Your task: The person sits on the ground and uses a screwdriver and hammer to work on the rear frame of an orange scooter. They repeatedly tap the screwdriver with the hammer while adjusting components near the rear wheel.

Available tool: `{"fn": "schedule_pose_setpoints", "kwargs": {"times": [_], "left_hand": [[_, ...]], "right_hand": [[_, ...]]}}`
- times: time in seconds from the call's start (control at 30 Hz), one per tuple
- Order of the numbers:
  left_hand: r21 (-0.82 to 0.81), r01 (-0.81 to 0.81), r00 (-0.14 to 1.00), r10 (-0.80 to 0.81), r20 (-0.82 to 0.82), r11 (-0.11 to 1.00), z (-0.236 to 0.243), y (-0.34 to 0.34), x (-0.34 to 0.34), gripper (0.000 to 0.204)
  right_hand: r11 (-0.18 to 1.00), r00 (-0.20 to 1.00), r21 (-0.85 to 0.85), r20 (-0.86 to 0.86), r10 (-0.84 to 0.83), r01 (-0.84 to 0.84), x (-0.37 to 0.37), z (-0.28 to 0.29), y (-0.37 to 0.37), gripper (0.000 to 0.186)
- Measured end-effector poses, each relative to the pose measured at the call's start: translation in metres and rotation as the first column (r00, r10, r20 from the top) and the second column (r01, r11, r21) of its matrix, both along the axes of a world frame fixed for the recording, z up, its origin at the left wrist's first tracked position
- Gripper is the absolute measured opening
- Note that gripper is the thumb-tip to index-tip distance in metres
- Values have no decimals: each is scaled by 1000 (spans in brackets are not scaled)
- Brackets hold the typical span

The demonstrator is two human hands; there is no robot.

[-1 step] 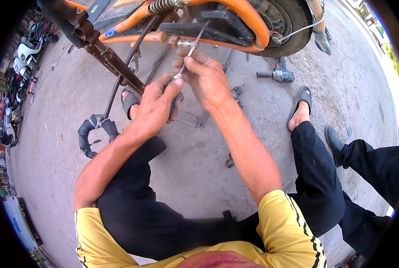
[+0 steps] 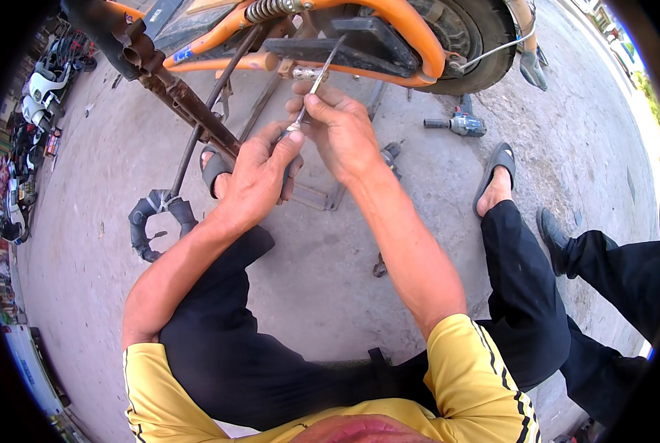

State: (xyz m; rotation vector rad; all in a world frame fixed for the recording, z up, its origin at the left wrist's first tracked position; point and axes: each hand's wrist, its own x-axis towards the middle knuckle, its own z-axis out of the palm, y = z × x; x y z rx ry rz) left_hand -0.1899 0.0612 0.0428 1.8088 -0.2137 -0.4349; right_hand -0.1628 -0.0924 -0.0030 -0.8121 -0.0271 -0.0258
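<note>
Both hands, left hand [image 2: 260, 173] and right hand [image 2: 337, 129], pinch a thin cable [image 2: 322, 74] just below the orange bike frame [image 2: 411, 33], above bare concrete ground [image 2: 93, 199].

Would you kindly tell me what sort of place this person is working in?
Probably an outdoor roadside repair spot for scooters or bikes. An orange frame with its rear wheel stands over bare concrete ground, a power drill lies on it, and scooters are parked at the left.

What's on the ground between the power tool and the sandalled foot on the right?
In the head view, only bare concrete ground shows between the blue-grey power tool and the black sandal; nothing lies on that short stretch.
</note>
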Motion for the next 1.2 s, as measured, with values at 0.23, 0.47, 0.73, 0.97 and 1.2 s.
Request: {"fn": "schedule_pose_setpoints", "kwargs": {"times": [0.23, 0.47, 0.73, 0.97, 1.2], "left_hand": [[48, -21, 999, 18, 43, 999, -5, -5, -2, 41], [-202, 30, 985, -64, -162, 979, 9, -1, 0, 45], [-396, -25, 947, -105, -303, 918, 9, 2, 3, 50], [-334, -28, 964, -63, -259, 942, 5, 1, -2, 50], [-199, 2, 986, -35, -165, 980, 3, -5, -3, 47]], "right_hand": [[1000, 1000, 14, -22, 10, -10, -1, -1, -2, 21], [994, 998, -104, -35, -43, 39, -3, 10, -4, 22], [975, 997, -215, -53, -60, 47, -4, 18, -5, 30], [959, 996, -279, -66, -64, 43, -6, 23, -7, 30], [981, 998, -189, -39, -48, 39, -6, 12, -5, 28]]}}
